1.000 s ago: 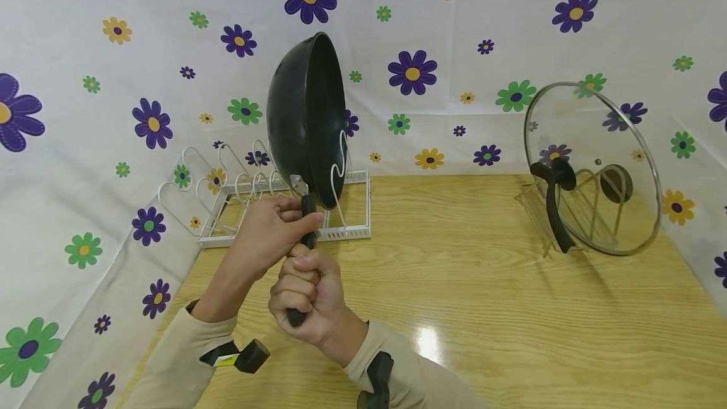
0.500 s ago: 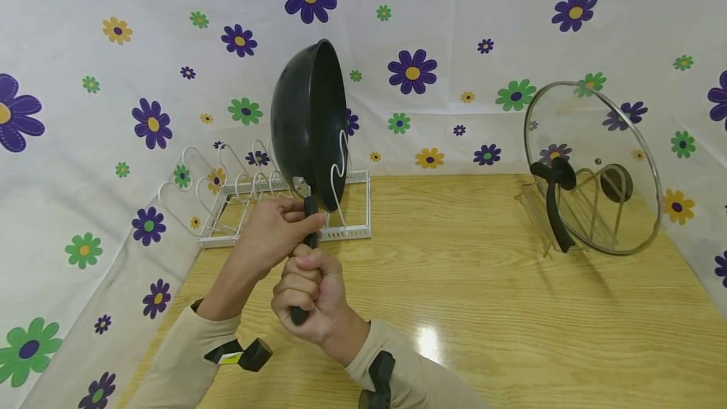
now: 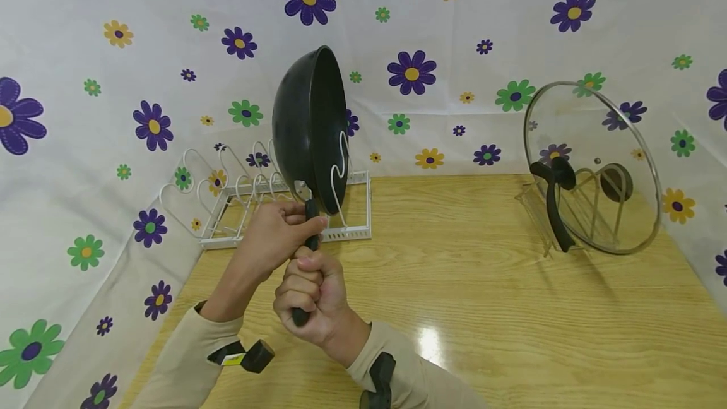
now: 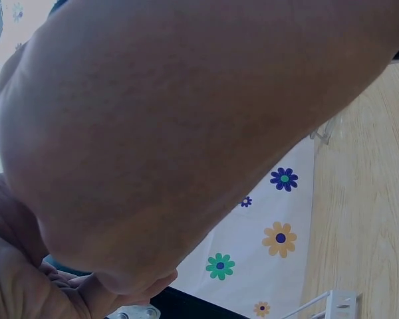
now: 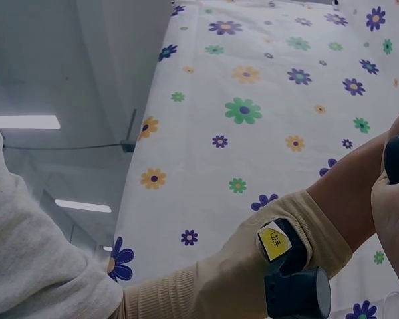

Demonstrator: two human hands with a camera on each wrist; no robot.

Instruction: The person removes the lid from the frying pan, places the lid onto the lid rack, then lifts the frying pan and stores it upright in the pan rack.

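Both hands hold a black pan (image 3: 309,128) by its long handle (image 3: 307,251): the left hand (image 3: 272,238) has its grip curled round the upper part of the handle just below the bowl, and the right hand (image 3: 309,292) has its grip closed in a fist round the lower end, nearer the person. The pan stands on edge, open side facing right, its lower rim among the far-right prongs of a white wire rack (image 3: 284,207) at the far left of the wooden bench (image 3: 483,308); one curved white prong (image 3: 339,163) shows against the pan's dark inside. Whether the rim already bears on the rack's base cannot be told from here. To do this well, it seems wise to keep the pan upright between two prongs, hold the handle firmly with both hands so the heavy bowl does not tip sideways, and avoid knocking the light rack along the bench. At the far right a glass lid (image 3: 593,166) with a black handle leans on a clear stand (image 3: 539,213), well apart from the pan. The right wrist view shows a small yellow tag (image 5: 276,242) on the left sleeve's black strap with a printed mark too small to read surely; no brand name is legible anywhere.
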